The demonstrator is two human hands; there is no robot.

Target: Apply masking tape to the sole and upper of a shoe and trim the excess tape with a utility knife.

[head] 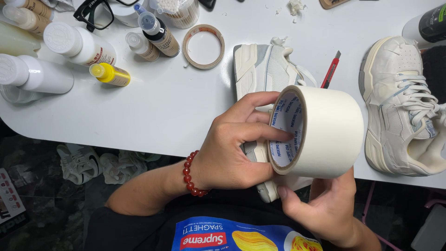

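A wide roll of cream masking tape [325, 132] is held up in front of me above the table's near edge. My left hand [232, 144], with a red bead bracelet on the wrist, grips the roll with fingers inside its core. My right hand [325, 207] supports the roll from below, thumb near the lower rim. Behind the roll lies a white and grey sneaker [262, 65] on the white table [158, 111], partly hidden by the hands and tape.
A second white sneaker [399, 107] lies at the right. A red utility knife [331, 70] rests between the shoes. A thin tape roll [203, 46], several bottles [79, 44], a yellow bottle [110, 74] and black glasses [93, 14] stand at the back left. Shoes [79, 162] lie on the floor.
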